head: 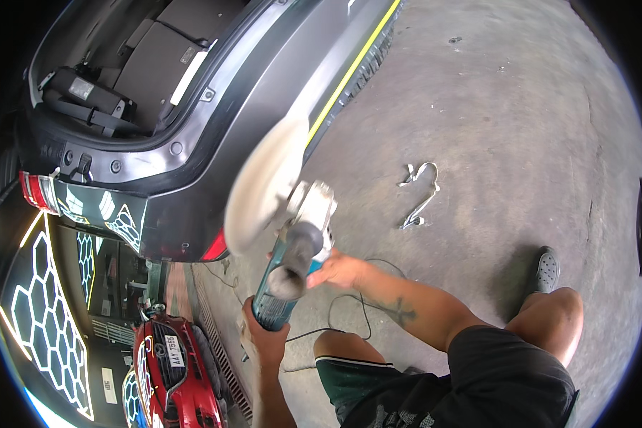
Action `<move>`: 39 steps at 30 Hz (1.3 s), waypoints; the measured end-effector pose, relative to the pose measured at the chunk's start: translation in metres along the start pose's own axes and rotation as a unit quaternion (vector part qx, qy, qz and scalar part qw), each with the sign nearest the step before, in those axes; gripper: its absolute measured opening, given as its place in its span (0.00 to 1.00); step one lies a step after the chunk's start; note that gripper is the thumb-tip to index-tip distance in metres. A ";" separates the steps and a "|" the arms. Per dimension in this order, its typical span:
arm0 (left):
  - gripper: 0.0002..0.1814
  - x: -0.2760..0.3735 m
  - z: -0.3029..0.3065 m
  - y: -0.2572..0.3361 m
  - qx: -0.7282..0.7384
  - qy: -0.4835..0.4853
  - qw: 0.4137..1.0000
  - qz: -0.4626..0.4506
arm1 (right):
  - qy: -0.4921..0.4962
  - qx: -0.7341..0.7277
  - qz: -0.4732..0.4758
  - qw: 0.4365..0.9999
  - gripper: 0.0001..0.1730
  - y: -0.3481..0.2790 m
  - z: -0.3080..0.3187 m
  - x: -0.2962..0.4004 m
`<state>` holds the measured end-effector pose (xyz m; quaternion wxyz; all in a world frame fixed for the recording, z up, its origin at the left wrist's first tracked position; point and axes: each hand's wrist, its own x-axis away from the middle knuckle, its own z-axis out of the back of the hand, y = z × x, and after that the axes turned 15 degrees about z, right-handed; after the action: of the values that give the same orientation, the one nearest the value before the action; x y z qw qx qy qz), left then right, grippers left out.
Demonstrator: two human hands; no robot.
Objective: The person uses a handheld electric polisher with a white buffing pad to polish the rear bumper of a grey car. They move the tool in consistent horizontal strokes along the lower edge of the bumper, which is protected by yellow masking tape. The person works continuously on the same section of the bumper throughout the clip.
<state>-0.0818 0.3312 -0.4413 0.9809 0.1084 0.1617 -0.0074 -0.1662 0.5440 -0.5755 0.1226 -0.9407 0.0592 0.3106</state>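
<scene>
An electric rotary polisher [272, 305] with a blue-green body and a silver gear head [313, 200] is held in both hands. My left hand [265, 331] grips the rear end of its body. My right hand [337, 272] clasps the body's far side behind the head, its fingers partly hidden. A grey side handle [289, 275] points up at the camera, ungripped. The white pad [265, 187] is blurred, tilted on edge beside the dark grey car's rear corner [192, 214]. Whether the pad touches the paint cannot be told. Yellow tape [353, 72] lines the car's edge.
The car's cargo area [155, 64] stands open. A power cord [348, 297] loops on the concrete floor [487, 160] near my legs. A pale strap [422, 195] lies to the right. Beyond a drain grate [219, 342] stands a red car [184, 374].
</scene>
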 end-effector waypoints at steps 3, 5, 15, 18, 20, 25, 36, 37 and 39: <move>0.50 -0.011 -0.018 0.049 0.038 0.009 0.997 -0.068 | 0.015 -0.037 0.042 0.998 0.63 -0.042 0.022 -0.011; 0.51 -0.017 -0.031 0.090 0.046 0.021 0.993 -0.104 | -0.007 -0.017 0.116 0.993 0.68 -0.082 0.029 -0.017; 0.58 -0.047 -0.075 0.309 0.054 0.037 0.986 -0.152 | 0.048 0.045 0.264 0.962 0.61 -0.284 0.067 -0.088; 0.59 -0.054 -0.078 0.347 0.012 0.019 0.992 -0.123 | 0.074 0.051 0.277 0.957 0.63 -0.316 0.078 -0.101; 0.59 -0.056 -0.077 0.357 -0.001 0.008 0.993 -0.114 | 0.057 0.033 0.280 0.958 0.63 -0.323 0.082 -0.105; 0.58 -0.052 -0.072 0.331 0.029 0.028 0.989 -0.144 | 0.045 0.034 0.285 0.957 0.62 -0.297 0.078 -0.098; 0.56 -0.014 -0.029 0.165 0.065 0.000 0.992 -0.105 | 0.016 -0.032 0.176 0.984 0.57 -0.148 0.012 -0.039; 0.55 -0.013 -0.025 0.146 0.064 -0.004 0.993 -0.102 | 0.022 -0.031 0.167 0.985 0.54 -0.131 0.008 -0.034; 0.55 -0.010 -0.019 0.105 0.066 -0.014 0.994 -0.089 | 0.029 -0.026 0.132 0.990 0.49 -0.097 0.006 -0.023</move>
<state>-0.0920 0.4376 -0.4336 0.9691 0.1581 0.1560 -0.1070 -0.1702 0.6394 -0.5476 0.0542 -0.9362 0.1783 0.2978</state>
